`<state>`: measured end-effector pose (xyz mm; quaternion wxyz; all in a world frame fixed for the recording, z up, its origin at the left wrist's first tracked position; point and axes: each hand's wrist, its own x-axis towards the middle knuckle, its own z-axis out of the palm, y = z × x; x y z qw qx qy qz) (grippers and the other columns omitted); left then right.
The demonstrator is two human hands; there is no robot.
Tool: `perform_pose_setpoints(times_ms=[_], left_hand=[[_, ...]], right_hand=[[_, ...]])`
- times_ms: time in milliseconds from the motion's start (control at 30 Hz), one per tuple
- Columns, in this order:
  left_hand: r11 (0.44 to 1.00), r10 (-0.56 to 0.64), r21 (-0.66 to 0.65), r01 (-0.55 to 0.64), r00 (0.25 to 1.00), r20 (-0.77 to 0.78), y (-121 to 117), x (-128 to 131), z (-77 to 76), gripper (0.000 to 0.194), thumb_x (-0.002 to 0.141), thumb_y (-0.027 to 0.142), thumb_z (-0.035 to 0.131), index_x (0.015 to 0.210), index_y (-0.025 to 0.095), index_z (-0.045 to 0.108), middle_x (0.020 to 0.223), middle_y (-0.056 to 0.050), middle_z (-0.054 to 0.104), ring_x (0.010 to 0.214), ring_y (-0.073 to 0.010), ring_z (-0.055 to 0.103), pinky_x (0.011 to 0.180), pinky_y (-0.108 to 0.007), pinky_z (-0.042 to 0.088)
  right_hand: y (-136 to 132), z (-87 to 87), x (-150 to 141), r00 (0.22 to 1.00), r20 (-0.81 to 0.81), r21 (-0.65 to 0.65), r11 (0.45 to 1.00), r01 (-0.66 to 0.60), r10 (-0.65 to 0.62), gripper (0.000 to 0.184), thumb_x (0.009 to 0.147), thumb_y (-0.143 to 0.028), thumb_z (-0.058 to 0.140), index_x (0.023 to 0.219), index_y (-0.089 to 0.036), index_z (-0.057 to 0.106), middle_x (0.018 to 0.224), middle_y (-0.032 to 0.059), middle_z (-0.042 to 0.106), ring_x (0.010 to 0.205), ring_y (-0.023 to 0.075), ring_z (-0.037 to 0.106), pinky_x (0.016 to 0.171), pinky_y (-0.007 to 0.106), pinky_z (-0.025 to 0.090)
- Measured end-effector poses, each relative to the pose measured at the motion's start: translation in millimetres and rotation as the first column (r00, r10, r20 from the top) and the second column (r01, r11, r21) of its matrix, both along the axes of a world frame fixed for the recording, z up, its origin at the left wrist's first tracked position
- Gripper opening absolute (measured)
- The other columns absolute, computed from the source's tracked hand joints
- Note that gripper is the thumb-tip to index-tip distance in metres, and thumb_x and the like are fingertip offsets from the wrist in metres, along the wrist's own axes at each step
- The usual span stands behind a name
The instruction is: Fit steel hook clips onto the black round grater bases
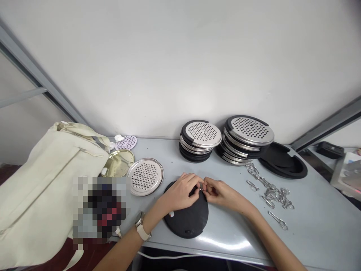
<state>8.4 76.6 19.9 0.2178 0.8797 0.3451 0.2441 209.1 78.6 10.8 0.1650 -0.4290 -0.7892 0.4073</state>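
Lower centre of the frame: left hand (pixel 182 192) and right hand (pixel 221 193), fingertips closed on a small metal piece (pixel 200 186) at the upper right edge of the black disc (pixel 187 222). The disc lies on the worktop (pixel 231 224). Metal clips (pixel 273 194): loose, right of the hands.
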Motion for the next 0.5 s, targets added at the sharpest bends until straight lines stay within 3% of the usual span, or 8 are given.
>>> perform_pose_setpoints(times_ms=[200, 500], left_hand=[[0.999, -0.040, -0.030, 0.042, 0.998, 0.037, 0.5, -2.4, 0.0, 0.017, 0.091, 0.010, 0.041, 0.101, 0.020, 0.050, 0.099, -0.002, 0.057, 0.094, -0.0138, 0.053, 0.091, -0.031, 0.038], [0.999, 0.040, -0.017, -0.039, 0.997, 0.065, 1.8, -3.2, -2.9, 0.018, 0.095, 0.013, 0.036, 0.103, 0.019, 0.051, 0.101, -0.002, 0.056, 0.097, -0.0140, 0.052, 0.094, -0.032, 0.037]], right_hand=[[-1.0, 6.1, -0.9, 1.000, -0.026, -0.018, 1.000, -0.014, 0.013, 0.008, 0.082, -0.025, 0.048, 0.084, -0.021, 0.041, 0.060, -0.0085, 0.035, 0.054, 0.0081, 0.033, 0.053, 0.020, 0.030], [-1.8, 10.4, -1.9, 0.999, -0.027, -0.003, 0.999, -0.036, 0.036, 0.020, 0.093, -0.036, 0.037, 0.082, -0.020, 0.044, 0.058, -0.0066, 0.037, 0.054, 0.0093, 0.033, 0.053, 0.022, 0.028]])
